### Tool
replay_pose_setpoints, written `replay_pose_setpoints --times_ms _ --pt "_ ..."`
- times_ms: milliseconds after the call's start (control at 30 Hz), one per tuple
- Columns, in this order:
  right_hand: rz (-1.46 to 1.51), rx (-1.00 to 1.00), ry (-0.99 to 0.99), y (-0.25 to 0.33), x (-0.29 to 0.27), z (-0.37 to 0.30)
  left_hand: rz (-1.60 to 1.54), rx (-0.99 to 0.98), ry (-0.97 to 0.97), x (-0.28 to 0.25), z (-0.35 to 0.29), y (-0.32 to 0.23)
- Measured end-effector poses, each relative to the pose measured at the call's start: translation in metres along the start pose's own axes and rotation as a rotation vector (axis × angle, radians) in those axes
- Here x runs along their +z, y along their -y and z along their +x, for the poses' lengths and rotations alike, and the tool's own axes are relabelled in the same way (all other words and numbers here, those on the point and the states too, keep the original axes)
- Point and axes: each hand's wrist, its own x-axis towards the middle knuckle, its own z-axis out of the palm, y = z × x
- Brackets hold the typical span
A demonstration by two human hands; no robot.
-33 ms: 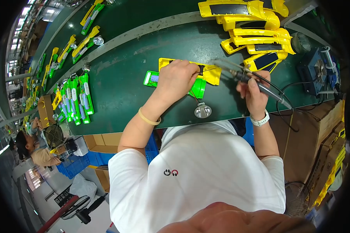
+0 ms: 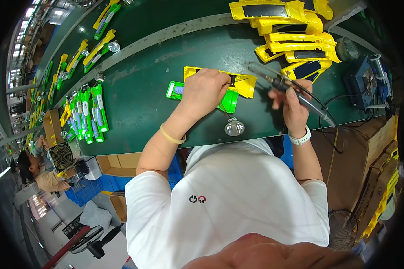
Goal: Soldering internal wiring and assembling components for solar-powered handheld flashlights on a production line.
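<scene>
My left hand rests over a yellow plastic housing, with its fingertips pinched on a thin dark wire. Under that hand lies a green housing with a pale purple cylinder, like a battery, at its left end. A wire runs from the green part to a round silver reflector near the table's front edge. In my right hand is a soldering iron, tilted with its tip up and left, apart from the housings. A thin feed tube runs along it. The left palm hides part of both housings.
Stacked yellow housings with dark panels stand at the back right. A blue soldering station with a solder spool sits at the right. Several green assemblies are grouped left. Beyond a metal rail lie more assemblies. A person sits far left.
The soldering iron has tilted slightly and its tip has shifted a little. My right hand's fingers have moved a bit leftward. The left hand stays in place.
</scene>
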Motion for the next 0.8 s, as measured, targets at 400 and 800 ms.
replay_pose_setpoints --times_ms 400,800 --pt "0.092 0.102 0.011 -0.014 0.016 0.012 -0.022 0.054 0.013 0.005 -0.007 -0.004" --pt "0.137 0.119 -0.043 -0.013 0.016 0.001 -0.150 -0.084 -0.001 -0.005 -0.013 -0.019"
